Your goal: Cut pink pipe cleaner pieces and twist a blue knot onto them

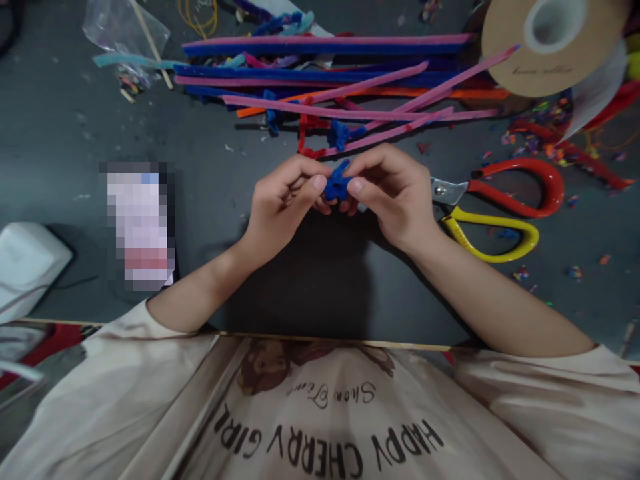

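1. The scissors [473, 190], with one red and one yellow handle, lie on the tabletop [210, 167], and I take them as the landmark. Their blades are mostly hidden by the right hand.
2. The small blue fuzzy piece [336, 195] is to the left of the scissors, held up between the two hands.
3. The left hand [283, 207], on the far side of the piece from the scissors, is nearly closed; its thumb and fingers pinch the left edge of the piece.
4. The right hand [400, 200], just beside the scissors, is closed in the same manner upon the right edge. One short blue end stands up between the hands.
5. Beyond the scissors and to their left lie long pink stems [320, 109], with a red bent piece [306, 133] and another blue piece [340, 135] near them. A cardboard spool [510, 60] is beyond the scissors, and coloured scraps [523, 273] are scattered around them.
6. In my judgement, the step in hand is shaping by fingers: the piece seems to be bent or twisted.
7. The next move, I think, calls for a light, steady pinch from both sides, because such soft material could easily lose its form.
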`<state>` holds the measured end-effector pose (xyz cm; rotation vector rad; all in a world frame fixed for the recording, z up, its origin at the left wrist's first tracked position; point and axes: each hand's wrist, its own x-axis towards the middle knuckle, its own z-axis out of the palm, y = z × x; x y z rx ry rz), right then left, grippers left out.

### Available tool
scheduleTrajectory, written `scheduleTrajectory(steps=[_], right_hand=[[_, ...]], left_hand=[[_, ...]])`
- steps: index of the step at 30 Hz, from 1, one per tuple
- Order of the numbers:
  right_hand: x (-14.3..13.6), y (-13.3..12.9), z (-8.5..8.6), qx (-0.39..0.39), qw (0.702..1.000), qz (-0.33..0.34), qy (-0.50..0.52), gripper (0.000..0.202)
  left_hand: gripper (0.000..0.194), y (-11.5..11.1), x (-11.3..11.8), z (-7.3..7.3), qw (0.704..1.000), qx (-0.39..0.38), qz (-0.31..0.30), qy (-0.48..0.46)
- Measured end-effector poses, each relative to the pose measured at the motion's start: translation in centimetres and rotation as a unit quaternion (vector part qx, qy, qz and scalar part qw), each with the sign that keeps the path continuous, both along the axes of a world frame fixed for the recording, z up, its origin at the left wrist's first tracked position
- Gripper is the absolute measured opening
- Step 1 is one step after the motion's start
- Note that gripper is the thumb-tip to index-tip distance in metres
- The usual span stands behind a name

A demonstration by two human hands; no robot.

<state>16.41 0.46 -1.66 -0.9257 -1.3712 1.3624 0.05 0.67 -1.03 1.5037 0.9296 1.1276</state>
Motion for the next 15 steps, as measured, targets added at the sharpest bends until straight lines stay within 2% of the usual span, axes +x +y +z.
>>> scheduleTrajectory(steps=[6, 15], right_hand=[[-0.06, -0.03, 0.26, -0.003, 1.0, 0.014, -0.001, 0.016], [-0.05, -0.11, 0.34, 0.002, 0.999, 0.034, 0.014, 0.015]], left_hand=[[0.015, -0.11, -0.03, 0.43, 1.0, 0.001, -0.002, 0.009], [0.017, -0.15, -0.08, 0.28, 1.0, 0.003, -0.013, 0.026]])
